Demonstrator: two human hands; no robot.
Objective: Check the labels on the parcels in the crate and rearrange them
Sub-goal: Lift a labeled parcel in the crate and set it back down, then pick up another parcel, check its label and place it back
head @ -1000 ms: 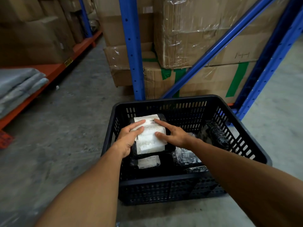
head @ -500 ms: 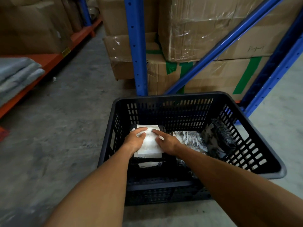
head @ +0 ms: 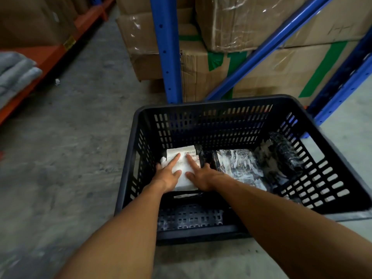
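Observation:
A black slatted plastic crate [head: 221, 101] stands on the concrete floor. At its left side lies a black parcel with a white barcode label [head: 182, 165]. My left hand [head: 168, 175] holds its left edge and my right hand [head: 201, 175] its right edge, with both index fingers stretched over the label. A second parcel [head: 187, 196] shows a strip of white label just below it, mostly hidden. A shiny black wrapped parcel [head: 239, 168] lies in the middle. Another dark parcel [head: 281, 156] leans against the right wall.
Blue rack uprights [head: 165, 47] and a diagonal brace stand right behind the crate, with wrapped cardboard boxes [head: 241, 21] stacked behind them. An orange rack beam [head: 50, 55] and grey folded bundles [head: 14, 73] are at the left. Bare concrete floor [head: 70, 148] lies left of the crate.
Both hands have lowered the labelled parcel from near rim height down to the crate's left side. The view has shifted left, so the crate sits further right.

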